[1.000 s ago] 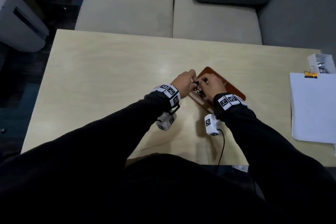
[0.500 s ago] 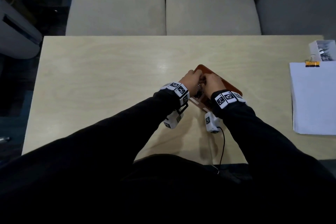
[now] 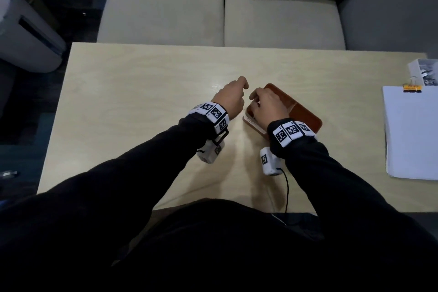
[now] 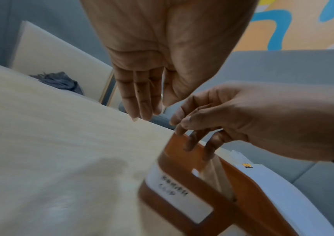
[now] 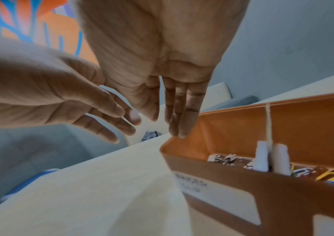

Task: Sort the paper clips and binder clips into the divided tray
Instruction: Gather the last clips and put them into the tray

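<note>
Two hands (image 3: 228, 99) (image 3: 265, 105) hover at the divided tray (image 3: 305, 116).
Right fingers (image 5: 179, 126), straight and together, touch its rim; left fingers (image 4: 142, 102) hang relaxed beside it, empty. Clips (image 5: 327, 173) lie inside. Label writing (image 5: 192, 183) too blurred to read.

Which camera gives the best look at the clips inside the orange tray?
The right wrist view: it looks over the orange tray's wall at silver clips and coloured paper clips either side of the divider. The head view's right hand hides them; the left wrist view shows only the tray's outside.

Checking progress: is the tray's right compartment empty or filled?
Filled: coloured paper clips lie in the tray right of the divider.
</note>
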{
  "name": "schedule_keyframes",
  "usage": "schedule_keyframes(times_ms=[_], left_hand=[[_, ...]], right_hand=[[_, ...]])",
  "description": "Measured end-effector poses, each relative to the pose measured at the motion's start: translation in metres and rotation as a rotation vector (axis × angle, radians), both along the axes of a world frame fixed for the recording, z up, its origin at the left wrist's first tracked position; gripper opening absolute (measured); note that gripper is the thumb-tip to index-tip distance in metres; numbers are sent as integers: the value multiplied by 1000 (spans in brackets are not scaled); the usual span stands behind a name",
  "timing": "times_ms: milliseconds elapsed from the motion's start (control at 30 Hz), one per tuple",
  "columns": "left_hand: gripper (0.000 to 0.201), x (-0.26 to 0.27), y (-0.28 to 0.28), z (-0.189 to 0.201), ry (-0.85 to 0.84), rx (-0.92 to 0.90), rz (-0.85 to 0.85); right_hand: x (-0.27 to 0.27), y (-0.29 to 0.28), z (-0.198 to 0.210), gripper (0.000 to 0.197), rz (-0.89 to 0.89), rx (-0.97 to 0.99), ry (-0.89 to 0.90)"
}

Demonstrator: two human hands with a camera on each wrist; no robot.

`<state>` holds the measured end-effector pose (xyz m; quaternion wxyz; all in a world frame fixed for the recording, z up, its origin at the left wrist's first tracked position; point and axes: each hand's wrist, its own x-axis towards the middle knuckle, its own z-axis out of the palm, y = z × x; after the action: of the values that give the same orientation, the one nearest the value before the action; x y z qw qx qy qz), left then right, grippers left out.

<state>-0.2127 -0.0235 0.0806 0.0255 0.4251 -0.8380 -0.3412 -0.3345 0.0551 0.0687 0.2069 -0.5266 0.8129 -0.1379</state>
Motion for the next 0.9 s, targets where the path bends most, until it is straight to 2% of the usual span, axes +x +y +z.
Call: schedule_keyframes(times_ms=[167, 533, 767, 900], left_hand=[[33, 70, 0, -20, -93, -43, 49], [19, 227, 25, -79, -401, 98, 185], [6, 278, 48, -96, -456, 129, 240], [18, 291, 58, -102, -520, 168, 226]], right_hand=[[51, 0, -7, 21, 173, 37, -13], [162, 1, -35, 23, 509, 193, -13], [219, 0, -62, 25, 691, 287, -15], [244, 1, -72, 26, 775, 341, -17]])
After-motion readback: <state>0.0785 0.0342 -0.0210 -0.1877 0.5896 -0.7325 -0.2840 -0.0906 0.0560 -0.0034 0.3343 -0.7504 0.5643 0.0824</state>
